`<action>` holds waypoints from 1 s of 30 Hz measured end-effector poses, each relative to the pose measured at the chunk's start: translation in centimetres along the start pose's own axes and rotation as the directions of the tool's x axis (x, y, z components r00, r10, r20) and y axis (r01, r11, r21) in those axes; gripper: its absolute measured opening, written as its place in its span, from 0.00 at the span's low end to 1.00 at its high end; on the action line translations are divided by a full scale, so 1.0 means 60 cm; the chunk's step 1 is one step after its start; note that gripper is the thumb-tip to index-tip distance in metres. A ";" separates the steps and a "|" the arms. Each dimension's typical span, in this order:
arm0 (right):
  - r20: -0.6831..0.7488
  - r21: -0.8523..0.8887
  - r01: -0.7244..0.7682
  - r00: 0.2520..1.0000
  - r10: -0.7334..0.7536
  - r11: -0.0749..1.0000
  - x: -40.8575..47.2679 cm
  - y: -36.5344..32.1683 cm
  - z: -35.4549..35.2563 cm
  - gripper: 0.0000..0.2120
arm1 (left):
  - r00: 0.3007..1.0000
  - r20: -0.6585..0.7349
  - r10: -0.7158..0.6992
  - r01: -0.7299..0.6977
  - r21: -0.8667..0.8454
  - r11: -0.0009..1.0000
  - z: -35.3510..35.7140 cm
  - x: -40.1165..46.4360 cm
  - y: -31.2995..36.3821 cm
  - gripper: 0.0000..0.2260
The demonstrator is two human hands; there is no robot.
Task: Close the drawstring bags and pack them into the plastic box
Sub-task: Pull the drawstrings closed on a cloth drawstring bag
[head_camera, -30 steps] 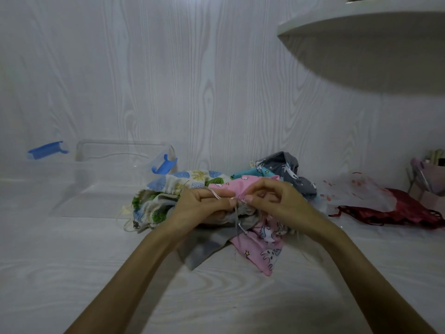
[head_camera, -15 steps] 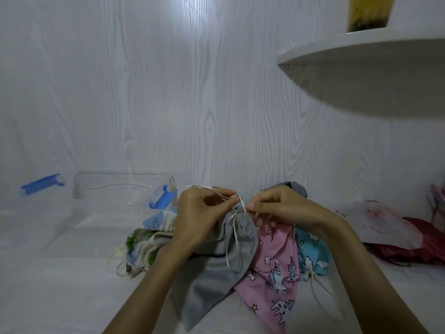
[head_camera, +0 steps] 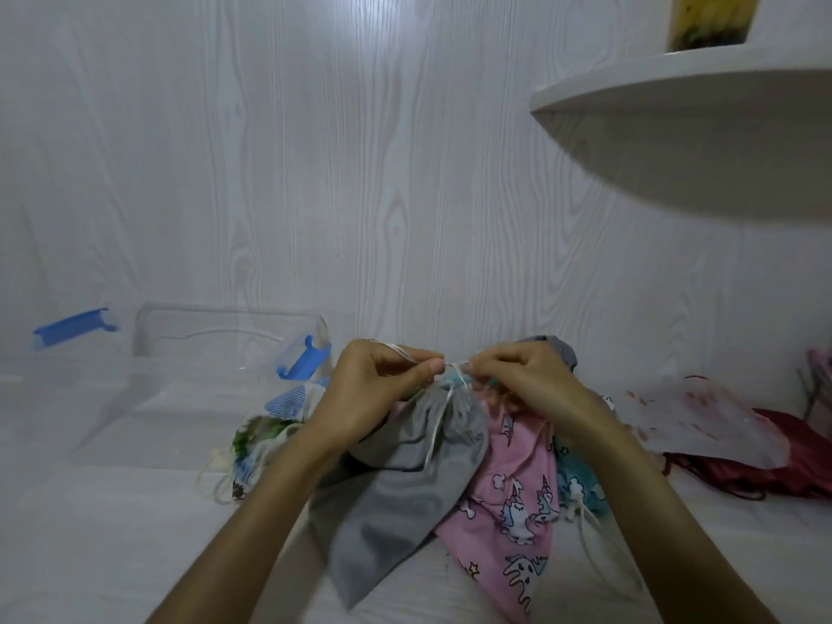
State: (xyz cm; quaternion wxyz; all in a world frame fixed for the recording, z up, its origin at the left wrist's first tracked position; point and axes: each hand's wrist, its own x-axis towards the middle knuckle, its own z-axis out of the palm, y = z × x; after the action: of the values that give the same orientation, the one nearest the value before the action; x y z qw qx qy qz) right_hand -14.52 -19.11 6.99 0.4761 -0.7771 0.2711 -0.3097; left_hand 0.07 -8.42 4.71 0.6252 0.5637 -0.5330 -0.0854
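Note:
A grey drawstring bag [head_camera: 405, 479] hangs lifted above the table, its mouth gathered. My left hand [head_camera: 373, 389] pinches its white cord at the left of the mouth, and my right hand [head_camera: 522, 385] pinches the cord at the right. A pink unicorn bag [head_camera: 513, 502] and a teal bag [head_camera: 581, 479] hang beside it under my right hand. A leaf-print bag [head_camera: 256, 439] lies on the table to the left. The clear plastic box [head_camera: 216, 335] with blue clips stands open at the back left.
The box's clear lid [head_camera: 58, 380] with a blue clip lies at far left. A white plastic sheet [head_camera: 702, 421] and dark red cloth [head_camera: 806, 470] lie at right. A white shelf [head_camera: 675, 87] juts out overhead at upper right. A wall stands close behind.
Both hands have raised the grey bag off the pile, the pink and teal bags came up with it, and the grey bag's mouth has been drawn tight.

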 end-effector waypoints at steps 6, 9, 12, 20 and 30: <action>-0.273 -0.692 0.134 0.861 -0.429 0.710 0.005 0.016 -0.012 0.06 | 0.999 0.026 -0.039 0.038 0.026 0.999 -0.007 -0.001 -0.010 0.04; -0.251 -0.783 0.007 0.912 -0.326 0.622 0.009 0.019 -0.027 0.14 | 0.998 0.035 -0.043 0.043 0.004 0.999 -0.006 0.000 -0.009 0.04; -0.105 -0.676 0.069 0.976 -0.189 0.733 0.007 0.007 -0.041 0.23 | 0.998 0.052 -0.047 0.048 -0.014 0.999 -0.007 0.000 -0.006 0.04; 0.255 -0.129 0.083 0.966 -0.048 0.988 -0.011 -0.036 -0.038 0.22 | 0.995 0.093 -0.028 0.027 0.016 1.000 -0.005 0.000 -0.002 0.04; 0.379 -0.147 0.040 0.925 0.019 0.988 -0.005 0.001 -0.028 0.09 | 0.996 0.073 -0.057 0.056 0.016 0.998 -0.005 0.003 0.000 0.05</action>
State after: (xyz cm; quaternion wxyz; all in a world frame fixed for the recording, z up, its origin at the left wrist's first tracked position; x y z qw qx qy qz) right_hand -15.96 -19.89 7.46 0.4571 -0.8579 0.1924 -0.1344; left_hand 0.38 -8.33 4.86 0.5985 0.5794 -0.5400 -0.1203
